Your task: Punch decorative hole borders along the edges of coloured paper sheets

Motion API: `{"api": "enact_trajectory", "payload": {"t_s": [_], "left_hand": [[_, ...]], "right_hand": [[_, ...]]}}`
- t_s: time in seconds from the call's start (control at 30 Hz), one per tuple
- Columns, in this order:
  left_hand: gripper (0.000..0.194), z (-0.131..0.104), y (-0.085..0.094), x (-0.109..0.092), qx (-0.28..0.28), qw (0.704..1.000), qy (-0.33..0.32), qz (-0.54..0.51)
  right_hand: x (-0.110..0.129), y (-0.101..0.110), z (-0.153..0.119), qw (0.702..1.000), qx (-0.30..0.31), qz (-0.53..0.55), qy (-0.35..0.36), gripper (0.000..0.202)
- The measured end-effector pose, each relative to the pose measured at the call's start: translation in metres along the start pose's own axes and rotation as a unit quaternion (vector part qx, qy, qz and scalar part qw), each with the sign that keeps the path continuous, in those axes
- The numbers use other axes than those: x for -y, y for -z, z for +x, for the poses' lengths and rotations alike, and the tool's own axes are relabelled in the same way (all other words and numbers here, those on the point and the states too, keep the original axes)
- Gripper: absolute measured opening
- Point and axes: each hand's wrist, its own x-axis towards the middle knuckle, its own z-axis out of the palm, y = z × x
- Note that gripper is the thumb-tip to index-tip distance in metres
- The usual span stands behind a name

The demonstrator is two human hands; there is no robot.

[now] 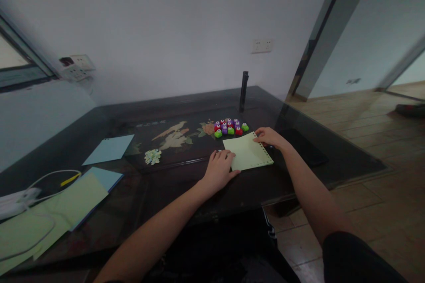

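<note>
A pale yellow-green sheet of loose-leaf paper lies in front of me, with punched holes along its right edge. My left hand rests at its left edge, fingers stretched out and thumb toward the paper's lower corner. At the upper right corner, my right hand pinches the sheet by its holed edge between thumb and fingers. Just beyond the paper sit several small red, purple and green toys with eye-like white spots. Left of my hands is a little heap of pale small pieces.
Behind the toys a black stick-like object stands upright. Light blue paper lies on the left of the dark table. Nearer are yellow-green sheets, a yellow pen-like item and a white cabled device.
</note>
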Motion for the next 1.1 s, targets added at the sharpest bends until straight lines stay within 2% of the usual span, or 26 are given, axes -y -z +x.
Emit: {"api": "enact_trajectory", "payload": {"t_s": [0.13,0.33,0.67,1.1], "left_hand": [[0.05,0.001,0.001,0.001,0.011,1.0,0.002,-0.004],[0.053,0.003,0.0,0.003,0.014,1.0,-0.003,-0.002],[0.056,0.01,-0.003,0.016,0.053,0.997,-0.011,-0.062],[0.052,0.01,-0.005,0.017,0.052,0.995,-0.029,-0.077]], "right_hand": [[-0.007,0.002,0.005,0.999,-0.011,-0.048,0.017,0.025],[-0.008,0.0,0.01,0.986,-0.067,-0.155,0.015,0.03],[-0.003,-0.009,0.011,0.951,-0.087,-0.286,0.074,0.027],[-0.007,-0.013,0.013,0.939,-0.086,-0.322,0.092,0.024]]}}
